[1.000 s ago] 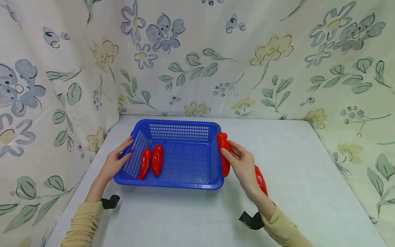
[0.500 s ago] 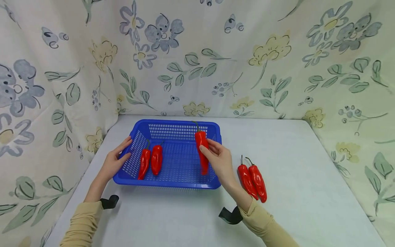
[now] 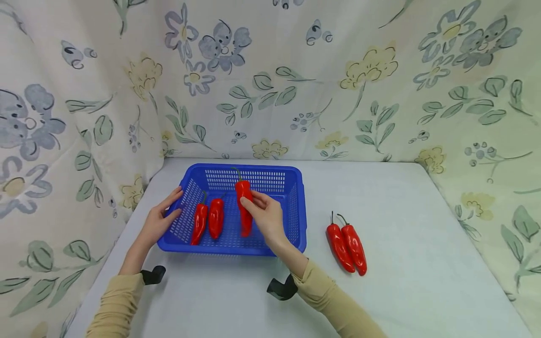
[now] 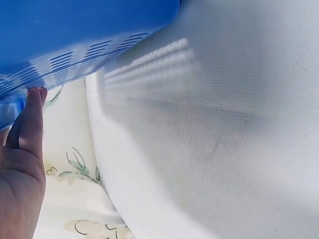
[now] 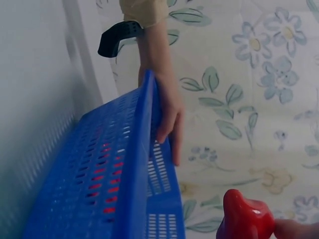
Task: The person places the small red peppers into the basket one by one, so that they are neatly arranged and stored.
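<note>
In the head view, a blue basket (image 3: 231,252) holds two red peppers (image 3: 200,218) (image 3: 216,218) at its left side. My left hand (image 3: 155,224) rests on the basket's left rim, its fingers nearly straight; the left wrist view shows those fingers (image 4: 32,124) against the blue wall. My right hand (image 3: 270,219) pinches a third red pepper (image 3: 243,202) by its side, upright with its green stem up, over the middle of the basket. In the right wrist view, this pepper (image 5: 244,219) shows at the bottom, with a fingertip touching it.
Two more red peppers (image 3: 338,248) (image 3: 355,249) lie side by side on the white table (image 3: 414,225), right of the basket. A floral curtain (image 3: 270,80) hangs behind the table and along both sides.
My right hand has carried the pinched pepper left, from the basket's right rim to above its middle. The two peppers on the table are fully uncovered. My left hand has stayed on the rim.
</note>
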The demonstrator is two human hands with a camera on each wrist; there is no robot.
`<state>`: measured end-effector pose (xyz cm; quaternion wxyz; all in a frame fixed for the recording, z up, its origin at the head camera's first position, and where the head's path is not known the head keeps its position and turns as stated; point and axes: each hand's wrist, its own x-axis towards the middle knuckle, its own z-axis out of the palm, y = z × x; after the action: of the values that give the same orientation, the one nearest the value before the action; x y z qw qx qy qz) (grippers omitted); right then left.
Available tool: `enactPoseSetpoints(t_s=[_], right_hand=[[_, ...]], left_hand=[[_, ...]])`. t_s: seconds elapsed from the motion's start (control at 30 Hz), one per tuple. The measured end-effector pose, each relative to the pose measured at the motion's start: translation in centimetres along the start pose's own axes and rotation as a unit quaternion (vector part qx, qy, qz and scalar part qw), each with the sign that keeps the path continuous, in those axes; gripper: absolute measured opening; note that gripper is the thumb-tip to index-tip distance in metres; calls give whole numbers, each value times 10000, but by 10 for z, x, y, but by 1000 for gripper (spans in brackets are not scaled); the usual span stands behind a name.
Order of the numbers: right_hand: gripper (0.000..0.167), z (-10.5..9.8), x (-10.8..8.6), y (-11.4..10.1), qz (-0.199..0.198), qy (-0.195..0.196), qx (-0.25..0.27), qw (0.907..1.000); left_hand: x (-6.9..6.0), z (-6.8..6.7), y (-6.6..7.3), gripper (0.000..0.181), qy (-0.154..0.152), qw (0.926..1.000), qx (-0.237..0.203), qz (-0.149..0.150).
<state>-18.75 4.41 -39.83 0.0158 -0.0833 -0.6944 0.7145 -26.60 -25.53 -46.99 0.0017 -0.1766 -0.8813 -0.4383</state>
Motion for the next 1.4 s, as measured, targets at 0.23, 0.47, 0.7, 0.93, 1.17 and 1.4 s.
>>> enactPoseSetpoints(t_s=[0.23,0.47,0.7,0.93,1.17,1.4], right_hand=[[47,22,12,9,164,-8,337,9993],[47,37,27,24,697,157,506,9962],[44,49,42,43,965,416,-42,9945],[44,58,48,51,1146,378,-975,9879],[44,58,46,54,1396,376,-1191,9823],[43,60,51,60,1711,483,-1126,9776]], left_hand=[[0,-1,3,52,-12,9999,-123,16],[1,0,2,51,-24,9999,-101,38],[0,1,-1,50,-27,9998,-166,76],[0,0,1,50,29,9998,-165,128],[-1,0,2,50,46,9996,-186,189],[-1,1,1,51,2,9996,-235,136]])
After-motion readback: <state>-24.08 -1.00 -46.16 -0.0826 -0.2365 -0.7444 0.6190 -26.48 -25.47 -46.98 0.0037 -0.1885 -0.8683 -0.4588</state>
